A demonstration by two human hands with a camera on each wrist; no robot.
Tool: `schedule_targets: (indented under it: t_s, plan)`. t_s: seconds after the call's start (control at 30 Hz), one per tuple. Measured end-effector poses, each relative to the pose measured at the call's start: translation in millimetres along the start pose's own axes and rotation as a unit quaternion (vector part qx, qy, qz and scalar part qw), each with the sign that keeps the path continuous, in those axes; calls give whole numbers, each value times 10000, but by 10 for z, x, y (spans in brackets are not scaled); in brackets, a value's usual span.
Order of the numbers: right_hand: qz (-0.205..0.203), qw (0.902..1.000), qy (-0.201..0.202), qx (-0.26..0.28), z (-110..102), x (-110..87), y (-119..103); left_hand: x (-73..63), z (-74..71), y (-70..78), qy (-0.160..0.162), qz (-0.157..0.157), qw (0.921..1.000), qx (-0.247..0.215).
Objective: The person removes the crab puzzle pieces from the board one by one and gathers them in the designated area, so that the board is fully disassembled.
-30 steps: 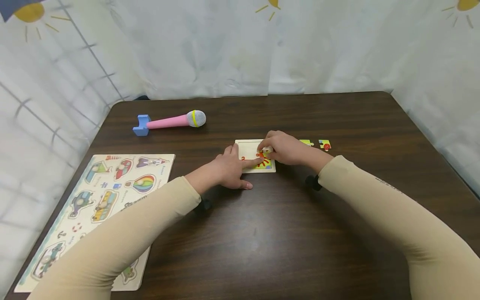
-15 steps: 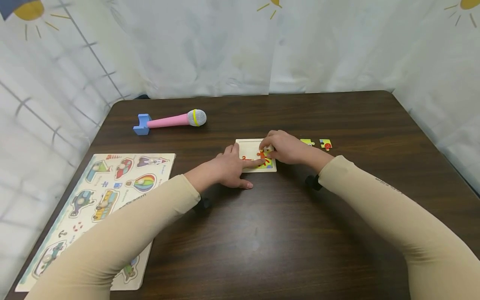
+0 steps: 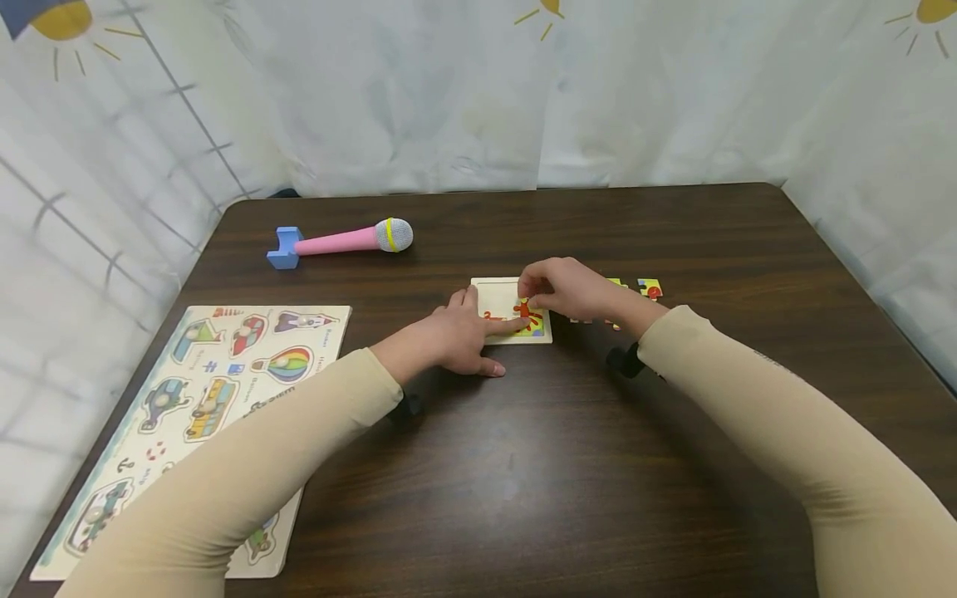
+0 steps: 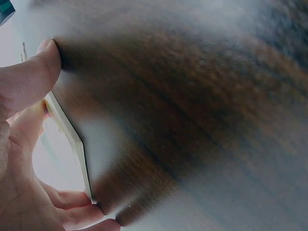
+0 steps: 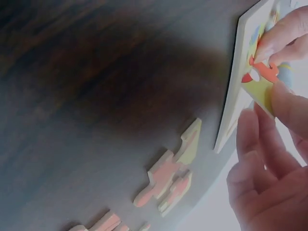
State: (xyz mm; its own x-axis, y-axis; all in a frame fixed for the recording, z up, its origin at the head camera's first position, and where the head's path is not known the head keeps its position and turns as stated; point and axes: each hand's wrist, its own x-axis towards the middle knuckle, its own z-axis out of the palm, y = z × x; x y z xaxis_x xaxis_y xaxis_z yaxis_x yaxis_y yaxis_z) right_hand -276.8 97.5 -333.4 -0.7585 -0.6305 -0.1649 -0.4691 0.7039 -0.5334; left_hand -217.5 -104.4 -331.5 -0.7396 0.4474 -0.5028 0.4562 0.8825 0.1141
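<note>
A small wooden puzzle tray (image 3: 493, 292) lies on the table, with red, yellow and blue pieces in its near right part. My left hand (image 3: 458, 339) rests at the tray's left side, its straight index finger across the laid pieces. In the left wrist view, the thumb and other fingertips lie around the tray's edge (image 4: 72, 134). My right hand (image 3: 570, 291) pinches a yellow and red jigsaw piece (image 5: 262, 91) between thumb and fingers, over the laid pieces. Several loose jigsaw pieces (image 5: 166, 173) lie on the table beside the tray, partly hidden by my right wrist in the head view.
A pink toy microphone (image 3: 344, 242) with a blue stand (image 3: 285, 249) lies at the back left. At the left edge is a large vehicle peg puzzle board (image 3: 247, 390), partly under my left forearm. White curtains (image 3: 449, 100) hang behind the table.
My right hand has lifted and turned slightly at the tray, letting more of the loose pieces show beneath its wrist. The left hand keeps its place.
</note>
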Motion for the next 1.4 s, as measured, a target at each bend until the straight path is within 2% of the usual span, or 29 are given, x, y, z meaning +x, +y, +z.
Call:
schedule_targets:
  t_s: [0.13, 0.27, 0.47, 0.63, 0.83, 1.03, 1.4]
  plan:
    - [33, 9999, -16, 161, 2, -8, 4, 8, -2, 10, 2, -20, 10000, 1]
    - [76, 9995, 212, 214, -8, -44, 28, 17, 0, 20, 0, -14, 10000, 47]
    - [176, 9985, 461, 232, -136, -212, 148, 19, 7, 25, 12, -65, 10000, 42]
    - [430, 9964, 724, 77, -268, -471, 398, 16, 9, 28, 42, -93, 9999, 57]
    - [892, 9909, 1002, -75, -409, -891, 759, 10, 4, 32, 73, -108, 9999, 94]
    - [1292, 9870, 953, -55, -460, -1176, 979, 5, -16, 36, 14, -146, 9998, 112]
    - [1071, 9914, 656, -377, -421, -1119, 1010, 4, 16, 13, 24, -176, 9998, -15]
